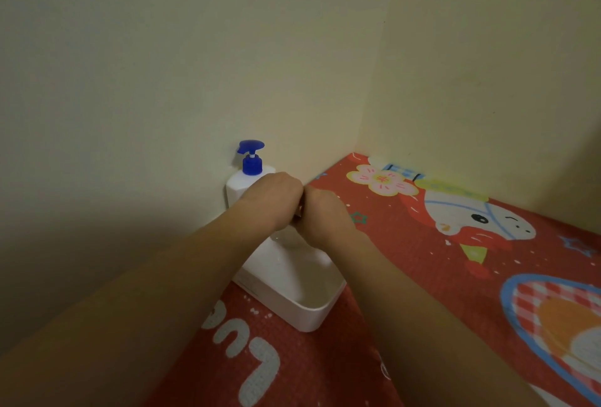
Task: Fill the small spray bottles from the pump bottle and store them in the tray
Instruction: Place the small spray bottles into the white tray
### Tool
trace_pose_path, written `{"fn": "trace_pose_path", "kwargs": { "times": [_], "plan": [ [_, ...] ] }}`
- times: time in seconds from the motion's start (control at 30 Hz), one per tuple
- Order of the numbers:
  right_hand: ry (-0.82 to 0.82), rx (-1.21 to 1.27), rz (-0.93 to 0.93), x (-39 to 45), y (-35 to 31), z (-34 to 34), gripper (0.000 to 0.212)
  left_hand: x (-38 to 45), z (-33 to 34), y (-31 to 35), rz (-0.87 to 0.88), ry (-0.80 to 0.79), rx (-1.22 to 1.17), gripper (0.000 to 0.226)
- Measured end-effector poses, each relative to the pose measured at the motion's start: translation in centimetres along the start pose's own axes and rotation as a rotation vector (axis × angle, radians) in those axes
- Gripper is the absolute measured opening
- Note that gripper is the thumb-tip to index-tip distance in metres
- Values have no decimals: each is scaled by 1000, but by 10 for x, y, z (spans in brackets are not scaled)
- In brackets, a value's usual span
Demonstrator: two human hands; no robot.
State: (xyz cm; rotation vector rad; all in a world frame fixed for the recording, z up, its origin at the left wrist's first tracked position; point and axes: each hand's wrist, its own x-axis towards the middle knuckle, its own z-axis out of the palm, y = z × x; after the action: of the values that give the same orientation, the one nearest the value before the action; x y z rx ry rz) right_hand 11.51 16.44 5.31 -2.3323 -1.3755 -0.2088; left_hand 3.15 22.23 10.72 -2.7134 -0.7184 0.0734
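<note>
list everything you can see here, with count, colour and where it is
pump bottle: one, white body with blue pump head, upright against the wall at the far end of the tray
tray: one, white, on the mat by the wall; the near part that shows holds nothing
mat: one, red with a cartoon print and white letters, covering the surface
wall: cream, behind and to the left
small object between the hands: only a sliver shows, cannot tell what it is
left hand: one, closed, above the far end of the tray
right hand: one, closed, pressed against the left hand
</note>
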Motion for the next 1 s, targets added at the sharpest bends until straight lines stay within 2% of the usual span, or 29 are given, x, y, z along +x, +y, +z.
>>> {"fn": "trace_pose_path", "kwargs": {
  "times": [0.2, 0.27, 0.37, 0.5, 0.6, 0.7, 0.83, 1.0],
  "plan": [
    [-33, -15, 7, -10, 1, -24, 36, -6, 1, -8, -20, 113, -168, 7],
    [-14, 5, 13, -16, 4, -37, 33, -7, 0, -10, -26, 142, -252, 9],
    [65, 30, 35, -35, 7, -58, 26, -12, 0, -14, -84, 262, -394, 28],
    [128, 47, 74, -70, 18, -85, 22, -25, 2, -6, -94, 510, -568, 21],
    [160, 52, 86, -94, 24, -99, 20, -41, 0, 2, -84, 584, -663, 23],
    [166, 69, 85, -121, 25, -115, 29, -56, 5, 11, -88, 633, -768, 31],
    [34, 98, 53, -163, 21, -133, 28, -78, 19, 21, -121, 671, -896, 35],
    [-180, 13, 44, -195, 26, -130, 38, -103, 35, 31, -146, 708, -988, 24]
  ]
}}
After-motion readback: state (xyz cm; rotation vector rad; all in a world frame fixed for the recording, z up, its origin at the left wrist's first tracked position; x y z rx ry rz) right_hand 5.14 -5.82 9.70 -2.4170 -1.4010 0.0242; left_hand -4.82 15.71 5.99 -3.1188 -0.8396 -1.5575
